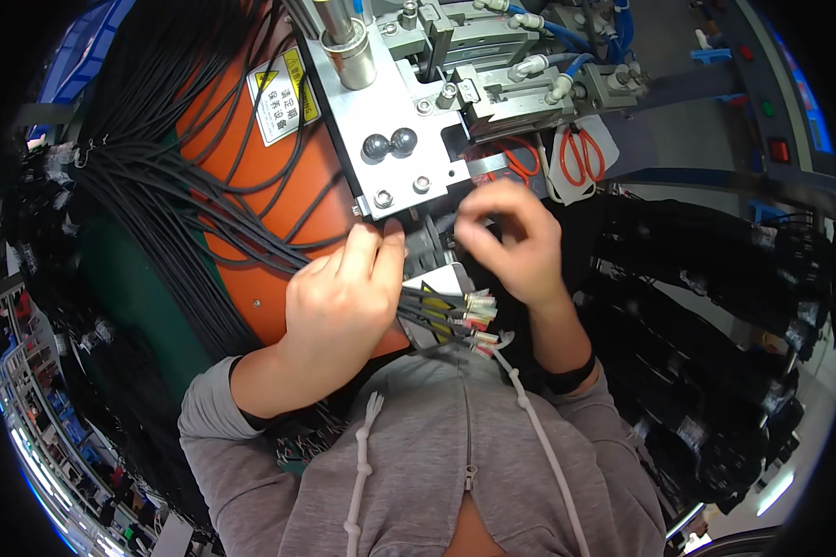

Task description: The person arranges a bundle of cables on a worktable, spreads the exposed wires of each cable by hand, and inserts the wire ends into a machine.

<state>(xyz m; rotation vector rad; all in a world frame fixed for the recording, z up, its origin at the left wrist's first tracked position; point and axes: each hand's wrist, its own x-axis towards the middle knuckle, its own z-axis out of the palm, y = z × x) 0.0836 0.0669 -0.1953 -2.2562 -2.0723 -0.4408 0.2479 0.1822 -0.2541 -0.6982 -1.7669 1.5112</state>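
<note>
My left hand (342,297) is closed around a bunch of thin black cables (441,314) whose ends carry small red, yellow and white terminals (478,311); these stick out to the right of my fist. My right hand (515,241) hovers just above them, fingers curled and pinched together beside a small grey fixture (429,243) under the metal machine plate (395,121). Whether the right fingertips pinch a single wire is hidden. A large fan of black cables (158,167) runs from my left hand up over the orange panel (260,176).
A metal press with cylinders and blue air hoses (529,65) stands straight ahead. Red-handled scissors (581,153) hang at its right. Bundles of black cable assemblies (715,306) lie to the right. A control panel with a red button (778,148) sits far right.
</note>
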